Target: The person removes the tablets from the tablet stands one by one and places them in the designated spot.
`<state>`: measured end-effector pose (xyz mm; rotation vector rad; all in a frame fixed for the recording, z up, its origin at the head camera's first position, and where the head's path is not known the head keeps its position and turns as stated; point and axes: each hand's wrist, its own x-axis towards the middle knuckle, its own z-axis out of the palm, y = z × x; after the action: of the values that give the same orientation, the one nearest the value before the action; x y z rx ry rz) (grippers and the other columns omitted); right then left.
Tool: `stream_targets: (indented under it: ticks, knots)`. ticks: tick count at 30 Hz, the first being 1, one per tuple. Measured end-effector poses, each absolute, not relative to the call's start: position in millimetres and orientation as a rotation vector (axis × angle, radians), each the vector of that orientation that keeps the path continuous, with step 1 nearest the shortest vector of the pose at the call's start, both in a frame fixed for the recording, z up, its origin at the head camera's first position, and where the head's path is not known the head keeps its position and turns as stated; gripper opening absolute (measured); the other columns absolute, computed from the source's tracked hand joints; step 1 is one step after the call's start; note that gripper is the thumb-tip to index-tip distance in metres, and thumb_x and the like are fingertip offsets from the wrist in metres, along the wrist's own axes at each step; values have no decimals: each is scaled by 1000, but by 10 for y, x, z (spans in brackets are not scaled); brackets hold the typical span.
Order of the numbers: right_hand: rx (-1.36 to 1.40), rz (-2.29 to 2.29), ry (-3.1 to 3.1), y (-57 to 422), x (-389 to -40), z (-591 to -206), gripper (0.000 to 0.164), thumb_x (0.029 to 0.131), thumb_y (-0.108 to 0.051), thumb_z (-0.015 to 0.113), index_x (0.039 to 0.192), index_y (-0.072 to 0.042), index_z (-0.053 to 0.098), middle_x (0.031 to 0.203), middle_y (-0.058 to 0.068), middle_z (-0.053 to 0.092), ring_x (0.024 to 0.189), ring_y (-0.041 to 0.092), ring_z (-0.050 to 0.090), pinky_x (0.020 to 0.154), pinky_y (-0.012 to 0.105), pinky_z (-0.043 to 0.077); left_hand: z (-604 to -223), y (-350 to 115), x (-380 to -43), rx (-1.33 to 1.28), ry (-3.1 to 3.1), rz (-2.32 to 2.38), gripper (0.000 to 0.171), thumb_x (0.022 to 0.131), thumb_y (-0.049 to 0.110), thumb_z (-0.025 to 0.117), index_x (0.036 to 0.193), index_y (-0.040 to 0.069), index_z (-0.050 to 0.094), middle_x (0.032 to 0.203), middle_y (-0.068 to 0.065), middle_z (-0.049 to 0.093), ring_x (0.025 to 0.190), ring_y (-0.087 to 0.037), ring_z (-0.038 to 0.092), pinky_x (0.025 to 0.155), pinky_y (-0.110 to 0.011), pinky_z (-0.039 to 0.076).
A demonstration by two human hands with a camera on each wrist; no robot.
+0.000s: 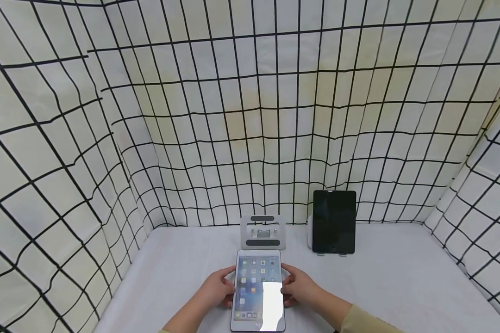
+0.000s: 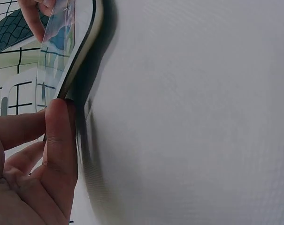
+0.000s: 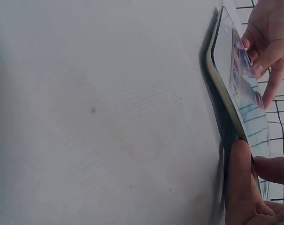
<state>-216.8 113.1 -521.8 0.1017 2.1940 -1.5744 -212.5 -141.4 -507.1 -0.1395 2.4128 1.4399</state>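
Observation:
A white-framed tablet [image 1: 250, 277] with its screen lit and app icons showing lies face up, long side pointing away from me. My left hand [image 1: 217, 287] grips its left edge, thumb and fingers at the side. On the opposite edge my right hand [image 1: 301, 286] holds it the same way. In the left wrist view, the left fingers [image 2: 57, 136] pinch the tablet's rim, with a shadow on the cloth under it. The right wrist view shows the tablet [image 3: 226, 75] with its edge slightly above the cloth and a right finger [image 3: 239, 178] beneath it.
Just beyond the tablet stands a grey-white tablet stand [image 1: 263, 243] with dark pads. Right of it, a black tablet [image 1: 334, 222] with a dark screen leans upright on another stand. A white cloth [image 1: 171, 259] covers the table. White walls with black grid lines [image 1: 241, 115] enclose it.

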Motion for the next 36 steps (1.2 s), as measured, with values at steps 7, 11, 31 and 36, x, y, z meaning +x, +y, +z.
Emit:
stream_targets:
  ticks: [7,11,31,36]
  knots:
    - [130,-1516,2179,1126,-2134,-5211,78,84,6,66,153,1,30,90,11,59,71,22,66,59,29,57,-5085,-1435,-2121,-154,2366,1384,63,87,-7,63,146,0,44,81,-9,63,65,-19,63,56,-29,56]
    - [164,-1471,2167,1130,-2136,-5208,75,86,4,66,152,1,31,90,12,59,71,23,66,60,28,57,-5063,-1436,-2142,-162,2351,1330,62,87,-5,64,145,-1,45,80,-9,64,65,-19,63,56,-27,56]
    - [169,-1340,2218,1078,-2204,-5187,71,85,6,66,150,2,37,83,12,64,64,23,67,59,28,57,-4946,-1380,-2222,-116,2437,1030,57,86,1,70,140,1,53,72,-7,67,55,-16,63,50,-25,53]
    - [140,-1289,2241,1081,-2212,-5156,69,86,5,67,149,1,39,83,11,64,63,23,67,57,28,56,-4945,-1334,-2220,-139,2460,1005,58,85,1,71,140,1,53,71,-7,66,54,-16,63,49,-25,52]
